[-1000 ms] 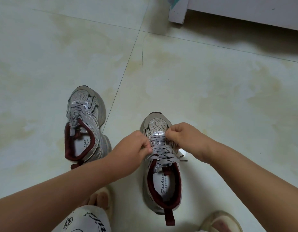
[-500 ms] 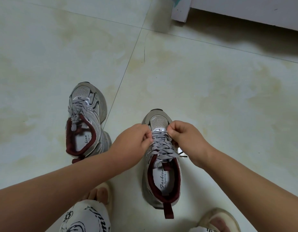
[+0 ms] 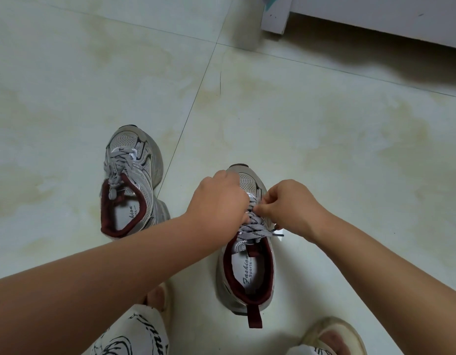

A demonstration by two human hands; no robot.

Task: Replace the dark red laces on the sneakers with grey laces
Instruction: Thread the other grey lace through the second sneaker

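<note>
Two grey sneakers with dark red lining stand on the tiled floor. The left sneaker [image 3: 130, 183] is laced with a grey patterned lace and stands untouched. On the right sneaker [image 3: 247, 262] a grey lace [image 3: 251, 228] with dark markings crosses the eyelets. My left hand [image 3: 218, 198] lies over the front of this lacing, fingers curled down onto the lace. Beside it my right hand [image 3: 288, 204] pinches the lace between thumb and fingers at the shoe's right side. A dark lace tip [image 3: 278, 234] sticks out below my right hand.
My knee in white printed cloth [image 3: 129, 334] and my feet in slippers [image 3: 332, 336] are at the bottom edge. A white piece of furniture [image 3: 275, 19] stands at the top right. The floor is pale tile with a grout line [image 3: 193, 108].
My left hand has moved forward over the toe end of the lacing. My right hand has shifted slightly and now pinches the lace lower on the right side.
</note>
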